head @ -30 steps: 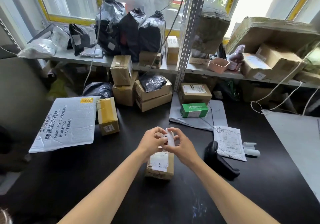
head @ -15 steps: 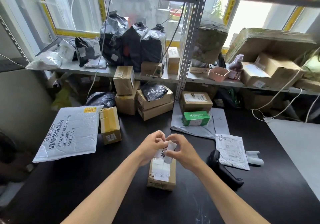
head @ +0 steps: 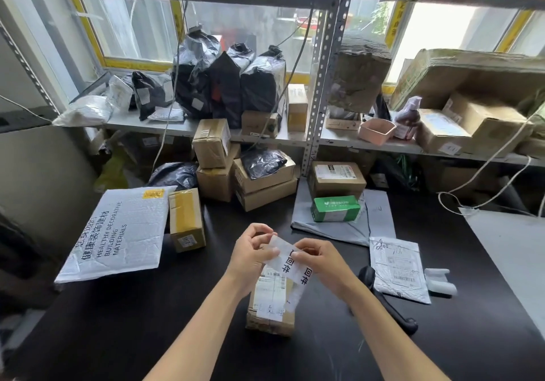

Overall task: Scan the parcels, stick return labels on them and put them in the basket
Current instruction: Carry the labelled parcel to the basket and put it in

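We are holding a strip of return labels just above the small cardboard parcel, which is lying on the dark surface right in front of us. Our left hand is pinching the strip's upper end, and our right hand is pinching it near the middle, both grips curled tight on the paper. To peel well, we are judging that the thumbs should separate sticker from backing slowly, keeping the glue side off our fingers, then lay it flat on bare cardboard beside the shipping slip. The strip is thin, white and glossy with bold black characters; the parcel is a taped, slightly crumpled brown box. Just right, a black scanner is lying beside a soft grey mailer. No basket is in view.
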`<state>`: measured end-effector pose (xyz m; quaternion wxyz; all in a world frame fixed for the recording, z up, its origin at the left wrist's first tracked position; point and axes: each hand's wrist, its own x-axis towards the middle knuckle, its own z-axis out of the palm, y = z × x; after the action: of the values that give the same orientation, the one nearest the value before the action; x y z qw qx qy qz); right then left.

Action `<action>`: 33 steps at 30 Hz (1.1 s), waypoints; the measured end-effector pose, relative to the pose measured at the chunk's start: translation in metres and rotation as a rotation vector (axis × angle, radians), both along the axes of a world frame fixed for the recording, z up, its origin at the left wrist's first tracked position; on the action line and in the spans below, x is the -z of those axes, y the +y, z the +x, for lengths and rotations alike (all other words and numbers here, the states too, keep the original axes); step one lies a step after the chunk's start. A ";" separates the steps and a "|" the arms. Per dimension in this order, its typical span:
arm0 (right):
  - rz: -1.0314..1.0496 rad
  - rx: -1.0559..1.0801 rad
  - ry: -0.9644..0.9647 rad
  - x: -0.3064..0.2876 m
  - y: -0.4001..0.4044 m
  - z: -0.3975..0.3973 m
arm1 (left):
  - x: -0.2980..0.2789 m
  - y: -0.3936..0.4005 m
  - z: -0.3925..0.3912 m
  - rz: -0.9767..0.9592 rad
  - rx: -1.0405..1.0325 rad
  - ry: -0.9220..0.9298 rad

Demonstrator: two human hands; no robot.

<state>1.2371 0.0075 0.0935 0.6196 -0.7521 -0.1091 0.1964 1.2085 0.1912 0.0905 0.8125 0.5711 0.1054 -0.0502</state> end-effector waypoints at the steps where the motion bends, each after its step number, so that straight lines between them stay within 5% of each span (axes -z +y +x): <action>1: -0.010 -0.004 -0.010 -0.001 -0.001 0.002 | 0.000 -0.003 0.001 0.110 -0.029 -0.025; 5: -0.117 0.030 -0.085 -0.001 -0.003 0.010 | -0.001 -0.012 0.006 0.746 -0.122 -0.138; 10: -0.171 0.048 -0.122 -0.001 0.000 0.010 | -0.004 -0.022 0.003 0.911 -0.034 -0.233; 23: 0.034 0.072 0.325 -0.011 -0.019 0.013 | -0.001 -0.044 0.011 1.005 0.065 -0.409; 33: -0.069 0.195 0.289 -0.004 -0.033 0.028 | 0.002 -0.053 0.020 0.875 0.094 -0.459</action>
<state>1.2651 -0.0252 0.0979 0.6188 -0.7439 0.0613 0.2450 1.2281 0.1384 0.0887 0.4957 0.8591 -0.0912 0.0892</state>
